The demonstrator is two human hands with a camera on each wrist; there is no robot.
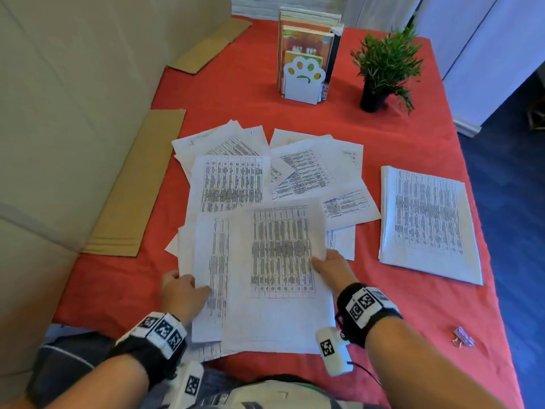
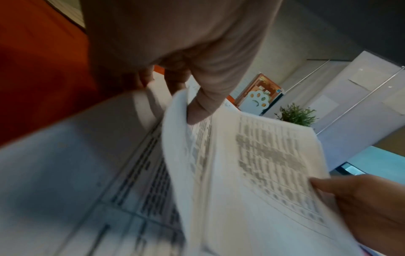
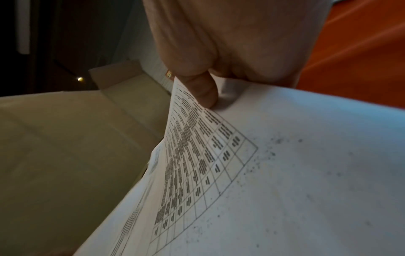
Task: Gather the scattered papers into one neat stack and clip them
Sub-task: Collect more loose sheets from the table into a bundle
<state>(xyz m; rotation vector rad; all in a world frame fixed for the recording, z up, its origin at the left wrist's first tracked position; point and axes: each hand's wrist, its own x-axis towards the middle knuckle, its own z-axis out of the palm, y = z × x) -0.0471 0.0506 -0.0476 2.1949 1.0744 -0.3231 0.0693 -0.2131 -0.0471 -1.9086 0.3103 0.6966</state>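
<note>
A handful of printed sheets (image 1: 274, 276) is lifted just above the red cloth near the front edge. My left hand (image 1: 181, 290) grips their left edge, thumb on top (image 2: 197, 110). My right hand (image 1: 331, 268) pinches the right edge of the top sheet (image 3: 285, 173), thumb on the print. More loose sheets (image 1: 312, 172) lie fanned out beyond, in the middle of the table. A squared stack of papers (image 1: 427, 222) lies at the right. A small metal binder clip (image 1: 463, 338) lies near the right front corner, away from both hands.
At the back stand a white paw-shaped bookend with books (image 1: 305, 75) and a small potted plant (image 1: 383, 72). Flat cardboard pieces (image 1: 138, 184) lie along the table's left edge, against a tall cardboard wall (image 1: 59, 113). The table's right edge (image 1: 483, 231) drops to a blue floor.
</note>
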